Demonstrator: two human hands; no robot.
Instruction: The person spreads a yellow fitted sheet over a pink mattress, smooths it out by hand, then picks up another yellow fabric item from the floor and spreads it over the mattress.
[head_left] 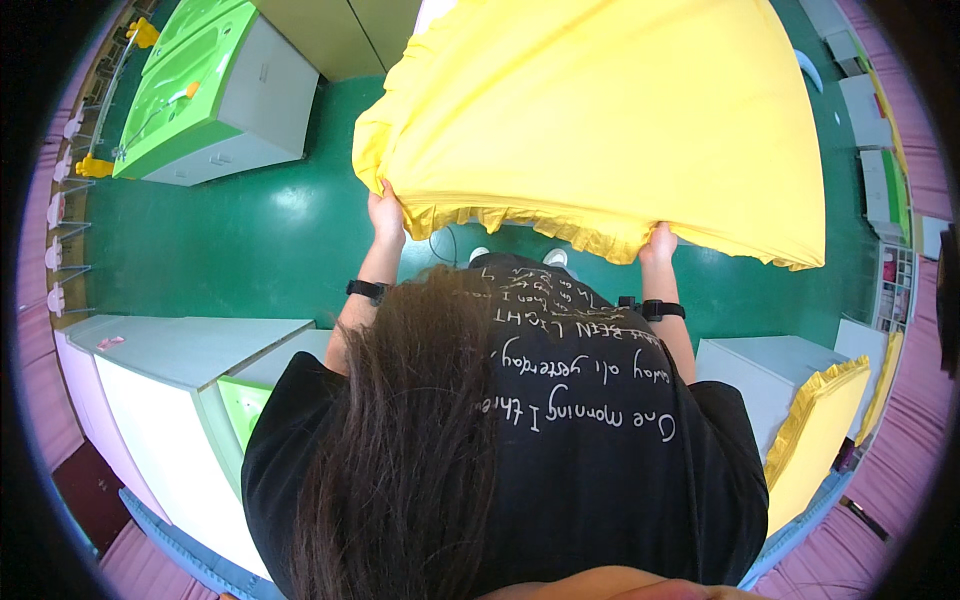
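A large yellow cover with a gathered, ruffled edge (610,110) spreads out in front of me, looking like a fitted sheet. My left hand (385,212) grips its near left corner, fingers curled into the ruffle. My right hand (660,243) pinches the ruffled edge closer to the right corner. Between the two hands the gathered hem sags slightly. Most of the fingers are hidden by the cloth. At the far left edge a bit of white shows beside the yellow; what it belongs to is hidden. Black straps circle both my wrists.
Green-topped play sink units (245,95) stand far left on the green floor (250,240). A pale cabinet (190,345) is close on my left, a white cabinet (765,365) on my right. Another yellow ruffled cover (822,440) stands beside it. Shelves line the right wall.
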